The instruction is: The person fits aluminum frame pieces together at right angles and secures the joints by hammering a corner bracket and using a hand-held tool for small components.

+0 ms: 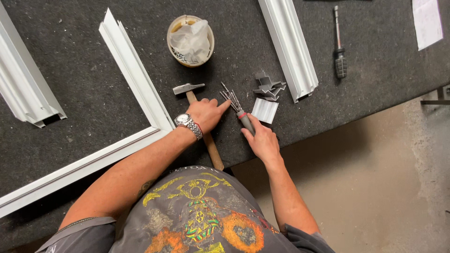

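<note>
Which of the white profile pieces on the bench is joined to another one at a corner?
The long white profile left of the hammer: it meets a second profile in a mitred corner. The other pieces lie separate.

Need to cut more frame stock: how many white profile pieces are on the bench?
4: one at the left edge, two joined in a corner by the left hand, one top centre. More may lie out of frame.

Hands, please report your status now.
Right hand grips bundle of metal pins. Left hand touches the pins, lying over hammer. Grey corner pieces alongside.
</note>
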